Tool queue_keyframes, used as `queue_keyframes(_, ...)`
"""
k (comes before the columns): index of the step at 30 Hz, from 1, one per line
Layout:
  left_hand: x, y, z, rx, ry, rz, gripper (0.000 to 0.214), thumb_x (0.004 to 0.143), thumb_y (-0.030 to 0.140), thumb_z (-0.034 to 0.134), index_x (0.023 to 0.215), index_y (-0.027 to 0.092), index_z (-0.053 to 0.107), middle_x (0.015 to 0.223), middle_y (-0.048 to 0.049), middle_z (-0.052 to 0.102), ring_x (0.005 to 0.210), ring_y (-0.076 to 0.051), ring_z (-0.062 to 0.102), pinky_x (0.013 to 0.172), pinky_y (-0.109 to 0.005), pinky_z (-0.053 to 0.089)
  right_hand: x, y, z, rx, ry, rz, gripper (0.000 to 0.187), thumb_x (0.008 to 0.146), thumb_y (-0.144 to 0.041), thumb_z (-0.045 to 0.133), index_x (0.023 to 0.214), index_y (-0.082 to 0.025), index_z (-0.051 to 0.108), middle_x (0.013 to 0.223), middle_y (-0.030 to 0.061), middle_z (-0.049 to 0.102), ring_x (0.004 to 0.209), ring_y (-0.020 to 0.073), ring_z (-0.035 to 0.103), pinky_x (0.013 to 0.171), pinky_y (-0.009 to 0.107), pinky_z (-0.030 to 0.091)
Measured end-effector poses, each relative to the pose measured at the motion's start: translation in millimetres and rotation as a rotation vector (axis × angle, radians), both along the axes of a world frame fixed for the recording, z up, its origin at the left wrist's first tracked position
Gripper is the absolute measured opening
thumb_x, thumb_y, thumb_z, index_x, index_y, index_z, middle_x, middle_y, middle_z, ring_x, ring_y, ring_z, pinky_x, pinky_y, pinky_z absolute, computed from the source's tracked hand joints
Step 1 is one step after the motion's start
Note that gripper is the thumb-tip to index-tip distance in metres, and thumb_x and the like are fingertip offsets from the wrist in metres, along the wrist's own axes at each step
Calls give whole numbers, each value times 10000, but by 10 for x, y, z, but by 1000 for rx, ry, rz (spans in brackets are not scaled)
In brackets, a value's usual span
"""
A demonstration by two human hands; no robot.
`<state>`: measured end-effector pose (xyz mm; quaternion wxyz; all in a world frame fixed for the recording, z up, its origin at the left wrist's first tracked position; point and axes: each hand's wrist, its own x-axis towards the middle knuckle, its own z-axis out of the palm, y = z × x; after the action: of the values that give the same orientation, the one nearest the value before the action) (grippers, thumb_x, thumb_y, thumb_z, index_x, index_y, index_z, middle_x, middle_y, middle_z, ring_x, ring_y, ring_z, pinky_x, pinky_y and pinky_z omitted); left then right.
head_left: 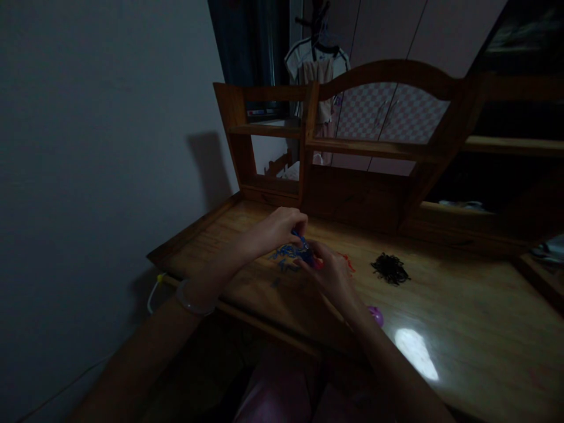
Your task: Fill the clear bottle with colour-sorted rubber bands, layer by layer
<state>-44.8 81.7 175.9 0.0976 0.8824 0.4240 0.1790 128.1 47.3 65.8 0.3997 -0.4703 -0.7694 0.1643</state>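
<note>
Over the wooden desk, my left hand (284, 227) pinches the upper end of a bundle of blue strands (304, 245). My right hand (329, 267) closes around the lower part of the same bundle, close beside the left. A bit of red shows at the right fingers; whether it is held there I cannot tell. Loose blue pieces (284, 252) lie on the desk behind and under my hands. Orange-red strands (349, 262) show just past the right hand, partly hidden by it. The exact kind of strand is too small and dim to tell.
A tangled pile of black strands (390, 269) lies to the right on the desk (467, 317). A purple round object (376, 315) sits by my right forearm, partly covered. Wooden shelves (361, 150) rise at the back; a wall (110, 129) stands left.
</note>
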Motion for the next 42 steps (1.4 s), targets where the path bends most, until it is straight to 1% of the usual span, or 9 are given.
queue_keyframes(5,-39,36,-12,-82,-22,-88,65,758,133,664,821,146,670,815,-20,658,788,-144,600,701,-247,435,5,8,-13,16,1,10,383,856,-382,655,1224,-310,577,1136,44,692,984,250,660,808,363,520)
queue_keyframes(13,-116,68,32,-96,-18,-239,150,809,122,596,933,170,663,961,-26,615,866,-126,605,769,-230,476,15,7,-18,18,-3,2,369,845,-371,661,1202,-313,591,1131,42,697,979,253,668,794,360,524)
queue_keyframes(21,-109,76,17,-110,-88,-261,121,820,130,622,933,153,660,943,-27,611,836,-115,619,729,-208,487,13,9,-4,9,12,1,349,851,-389,656,1187,-311,598,1109,40,705,964,245,672,791,350,524)
queue_keyframes(25,-142,73,69,-115,-90,-250,140,851,134,572,949,151,672,952,-38,627,849,-120,626,750,-222,499,15,7,-13,12,27,1,359,850,-408,656,1190,-307,599,1107,44,707,983,254,670,804,359,529)
queue_keyframes(29,-328,14,96,-35,-181,-119,185,878,176,538,1008,176,670,1014,-35,646,935,-142,618,843,-259,490,31,21,-9,10,73,-8,367,846,-403,664,1195,-308,599,1098,40,709,957,251,677,808,368,534)
queue_keyframes(32,-502,-103,-127,-41,-259,64,208,869,228,570,1053,174,649,1036,-40,653,946,-156,612,856,-273,485,59,41,19,-2,163,-16,348,839,-395,673,1162,-278,619,1073,48,714,926,244,685,799,363,540)
queue_keyframes(36,-588,-299,-796,-364,-172,168,297,794,296,665,1056,156,653,887,-45,672,775,-167,621,706,-264,497,89,55,68,-15,266,-29,359,832,-403,672,1147,-236,635,1052,76,719,916,252,690,788,368,548)
queue_keyframes(39,-556,-389,-1255,-395,-136,235,278,729,264,694,991,178,658,888,-41,673,770,-187,621,655,-261,472,94,58,81,-9,306,-41,359,829,-413,671,1137,-230,644,1048,79,722,920,251,692,799,374,551)
queue_keyframes(42,-507,-405,-1438,-415,-119,252,124,751,205,612,858,179,668,809,-32,669,736,-183,623,637,-260,448,102,74,72,-10,336,-49,373,818,-427,682,1132,-228,647,1035,74,725,904,242,696,797,370,558)
